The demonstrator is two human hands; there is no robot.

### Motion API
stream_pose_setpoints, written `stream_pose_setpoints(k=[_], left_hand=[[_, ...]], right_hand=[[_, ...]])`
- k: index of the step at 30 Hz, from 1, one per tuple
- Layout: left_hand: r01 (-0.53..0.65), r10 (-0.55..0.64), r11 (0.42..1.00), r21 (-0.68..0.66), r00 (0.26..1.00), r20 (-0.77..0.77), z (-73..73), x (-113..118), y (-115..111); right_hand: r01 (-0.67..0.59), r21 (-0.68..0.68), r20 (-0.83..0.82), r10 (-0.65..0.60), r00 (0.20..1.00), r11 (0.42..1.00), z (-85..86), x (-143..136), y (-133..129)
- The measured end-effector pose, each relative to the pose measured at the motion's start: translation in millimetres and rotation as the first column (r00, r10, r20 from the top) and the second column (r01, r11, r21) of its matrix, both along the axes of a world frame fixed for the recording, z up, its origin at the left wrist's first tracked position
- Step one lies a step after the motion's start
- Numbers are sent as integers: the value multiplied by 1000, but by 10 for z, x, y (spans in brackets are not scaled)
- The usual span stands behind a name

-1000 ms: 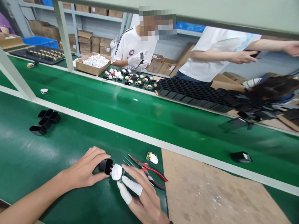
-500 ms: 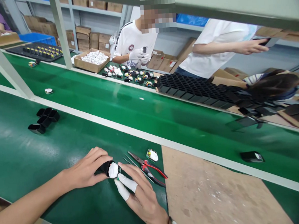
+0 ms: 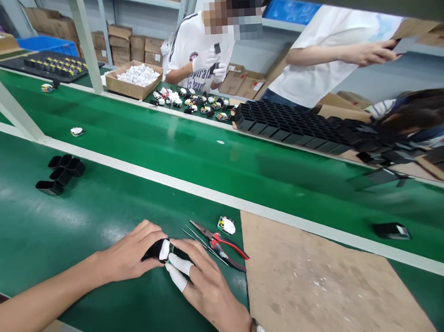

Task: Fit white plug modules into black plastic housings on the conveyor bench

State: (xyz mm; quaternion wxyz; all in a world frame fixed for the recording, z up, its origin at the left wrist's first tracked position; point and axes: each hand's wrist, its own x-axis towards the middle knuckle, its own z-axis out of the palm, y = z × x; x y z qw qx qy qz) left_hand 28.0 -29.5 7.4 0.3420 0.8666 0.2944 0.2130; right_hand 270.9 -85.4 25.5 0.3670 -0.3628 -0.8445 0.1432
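Right hand: the green circuit board (image 3: 164, 249) is pinched by the right hand (image 3: 206, 284), two of whose fingers are covered by white sleeves.
Left hand: a black case (image 3: 152, 252) is held in the narrow grip of the left hand (image 3: 135, 254), its mouth turned towards the board.
Circuit board: topped by a smooth white lump, with a green rim seen beside the right fingertips; partly enclosed by the mouth of the held case, near the left edge of the cardboard sheet (image 3: 311, 275).
Tools: red-handled pliers (image 3: 214, 238) and thin metal prongs (image 3: 190, 233) are laid beside that edge.
Spare board: a white-topped board (image 3: 226, 225) is set just outside the sheet's top left corner.
Small cases: five black cases (image 3: 61, 173) are grouped near the bench's far edge, mouths up, their insides dark.
Belt: a white-topped piece (image 3: 77, 131) and, to the right, a lying black case (image 3: 391, 231) are carried by the green belt (image 3: 175, 146).
Far edge: a cardboard box (image 3: 127, 89) is filled with white pieces (image 3: 137, 75); yellow-and-black parts (image 3: 56, 66) are lined up in a black tray (image 3: 12, 63); many black cases (image 3: 291, 126) are packed in rows.
Co-worker: dark pieces are held by white-gloved hands (image 3: 210, 64).
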Motion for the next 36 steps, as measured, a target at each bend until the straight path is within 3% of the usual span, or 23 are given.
stream_pose_setpoints(k=[7,13,17,19,22,26,32,36], left_hand=[[-20,19,999,33,1000,15,-40,15,13],[-17,20,996,-88,999,31,14,-3,38],[9,-2,994,-108,998,64,35,-42,33],[-14,20,995,-104,998,54,32,-53,31],[-56,60,992,-110,998,30,28,-56,29],[-82,84,989,-123,996,9,59,-57,26],[-49,42,990,-135,998,-52,103,-54,40],[-50,50,993,-105,999,-5,65,-32,44]], right_hand=[[41,4,109,-41,993,999,-5,-53,54],[32,24,54,-33,998,999,-29,-50,50],[159,111,-7,-159,987,981,-65,1,48],[285,185,79,-304,950,940,-95,47,55],[404,304,302,-489,818,863,-166,115,55],[382,369,463,-524,715,847,-269,140,22],[336,321,452,-455,767,885,-238,83,7],[293,274,313,-373,873,916,-135,47,-16]])
